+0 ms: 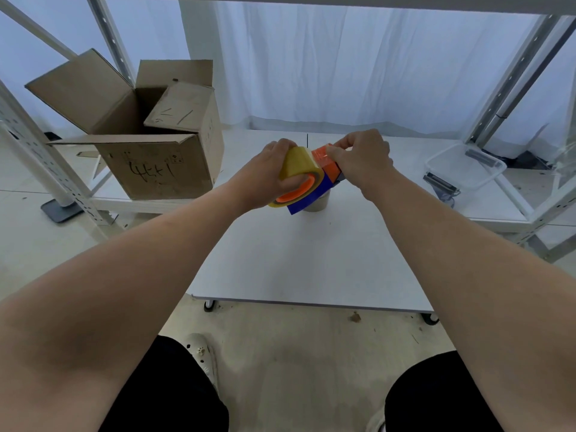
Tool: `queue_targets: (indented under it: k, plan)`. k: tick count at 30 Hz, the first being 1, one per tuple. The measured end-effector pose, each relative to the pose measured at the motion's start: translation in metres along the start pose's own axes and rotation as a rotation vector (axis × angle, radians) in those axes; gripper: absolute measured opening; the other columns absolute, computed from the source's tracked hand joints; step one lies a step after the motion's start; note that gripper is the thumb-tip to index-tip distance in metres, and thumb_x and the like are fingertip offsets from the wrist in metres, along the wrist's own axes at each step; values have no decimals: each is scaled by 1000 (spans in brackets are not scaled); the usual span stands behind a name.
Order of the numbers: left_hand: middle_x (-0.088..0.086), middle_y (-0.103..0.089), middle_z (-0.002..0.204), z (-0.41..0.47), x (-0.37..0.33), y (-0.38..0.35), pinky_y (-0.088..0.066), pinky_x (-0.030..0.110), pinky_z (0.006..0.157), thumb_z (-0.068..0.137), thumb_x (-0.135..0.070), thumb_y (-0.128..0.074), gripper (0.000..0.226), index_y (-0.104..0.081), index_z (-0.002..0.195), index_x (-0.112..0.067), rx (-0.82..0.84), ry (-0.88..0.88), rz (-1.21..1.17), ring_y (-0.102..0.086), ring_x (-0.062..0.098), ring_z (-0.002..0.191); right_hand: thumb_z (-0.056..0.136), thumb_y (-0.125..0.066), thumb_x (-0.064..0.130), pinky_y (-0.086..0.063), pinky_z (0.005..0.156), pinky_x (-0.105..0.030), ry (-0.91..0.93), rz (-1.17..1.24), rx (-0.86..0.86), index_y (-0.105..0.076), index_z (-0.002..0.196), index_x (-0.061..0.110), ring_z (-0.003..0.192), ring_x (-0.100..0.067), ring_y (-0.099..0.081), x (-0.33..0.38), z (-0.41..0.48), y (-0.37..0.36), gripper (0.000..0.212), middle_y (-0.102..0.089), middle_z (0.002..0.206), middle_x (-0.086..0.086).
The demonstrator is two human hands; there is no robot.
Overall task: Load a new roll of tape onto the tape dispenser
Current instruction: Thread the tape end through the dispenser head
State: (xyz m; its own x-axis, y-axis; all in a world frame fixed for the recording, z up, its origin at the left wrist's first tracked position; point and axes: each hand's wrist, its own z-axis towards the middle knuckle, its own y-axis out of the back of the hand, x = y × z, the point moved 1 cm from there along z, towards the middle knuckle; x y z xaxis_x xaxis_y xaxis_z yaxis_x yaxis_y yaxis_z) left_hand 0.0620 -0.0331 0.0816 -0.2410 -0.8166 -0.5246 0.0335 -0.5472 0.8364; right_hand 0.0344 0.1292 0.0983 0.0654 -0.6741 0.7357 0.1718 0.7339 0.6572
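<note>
Two hands work above the table [311, 260]: left hand [274, 173] grips the tape roll [296, 165], right hand [358, 160] pinches the dispenser [324, 163].

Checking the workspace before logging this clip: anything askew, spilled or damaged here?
Nothing spilled or broken. The cardboard box at left has one flap folded down into its opening. Both hands, left hand and right hand, hold the tape roll and dispenser above the table.

Open brown cardboard box [149, 145] with scribbles sits left on the low white table [311, 260]; clear plastic tub [466, 166] off right.
</note>
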Motion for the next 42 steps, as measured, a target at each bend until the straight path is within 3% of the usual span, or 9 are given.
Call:
queue_targets:
  k: [5,8,11,14,19,25,28,34,42]
  plan:
    - [4,-39,140,-2,-1,-2,-42,27,77,85,-42,-61,66,-28,138,-20,10,-14,-12,-43,15,108,96,-54,24,-48,64,-19,-32,190,123,-56,93,12,94,-17,-56,-10,2,0,13,-55,103,-3]
    - [4,-39,140,-3,1,-4,-42,27,77,85,-42,-61,67,-27,138,-20,23,-10,-13,-45,18,112,96,-53,24,-41,55,-15,-50,206,174,-55,97,13,92,-18,-55,-15,4,-1,11,-56,103,-4]
    - [1,-42,133,-5,3,-9,-42,28,74,83,-44,-62,67,-28,137,-21,24,29,-12,-47,19,107,92,-54,21,-53,72,-28,-15,129,150,-57,83,16,98,-23,-57,-19,4,-3,10,-59,104,-6]
    - [-1,-49,110,-6,3,-18,-43,24,62,79,-46,-67,67,-33,131,-19,70,91,-25,-52,18,91,87,-56,24,-51,92,-43,-11,21,124,-56,73,26,109,-31,-52,-20,3,-5,14,-47,122,-11]
    - [0,-52,99,-4,4,-37,-43,28,65,76,-46,-70,66,-39,126,-16,197,187,-21,-54,19,87,89,-58,15,-51,87,-33,77,-94,195,-63,92,10,87,-23,-53,-28,-1,-14,8,-36,126,-13]
    - [3,-51,118,4,5,-44,-44,30,76,74,-50,-71,72,-39,130,-18,233,187,-108,-52,19,98,88,-61,15,-42,85,-25,197,-176,284,-60,91,14,96,-18,-48,-27,-8,-22,3,-37,124,-9]
    - [5,-39,133,8,6,-38,-44,28,83,75,-41,-73,70,-39,134,-23,209,117,-234,-50,21,111,89,-60,17,-39,85,-25,233,-213,371,-61,89,14,98,-20,-48,-32,-11,-25,3,-36,121,-8]
    - [6,-36,129,9,12,-33,-40,35,100,79,-21,-69,39,-56,116,-23,222,-19,-80,-39,24,120,88,-62,18,-36,85,-27,304,-268,495,-59,85,18,101,-17,-44,-36,-14,-29,4,-44,110,-5]
    - [5,-38,133,11,15,-30,-38,36,103,79,-22,-71,34,-62,111,-17,234,-54,-54,-39,22,122,87,-64,13,-40,93,-30,381,-240,510,-67,94,6,101,-11,-40,-31,-20,-26,11,-47,103,1]
